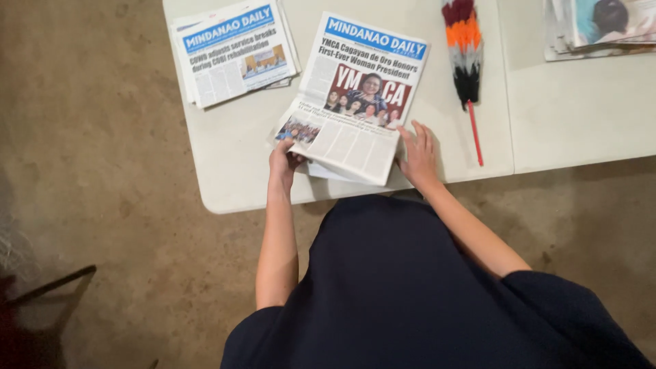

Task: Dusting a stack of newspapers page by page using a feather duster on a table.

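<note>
Left hand [283, 162] grips the newspaper [355, 96] at frame center, right hand [418, 154] lies flat, fingers spread, on its right edge.

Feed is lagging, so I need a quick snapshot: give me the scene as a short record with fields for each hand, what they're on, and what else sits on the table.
left hand: grips the lower left edge of the newspaper
right hand: fingers flat at the paper's lower right edge
newspaper: lies on the white table, lower half folded up
stack of newspapers: far left, apart from the hands
feather duster: right of the paper, red handle toward the person
second pile of papers: far right corner
</note>
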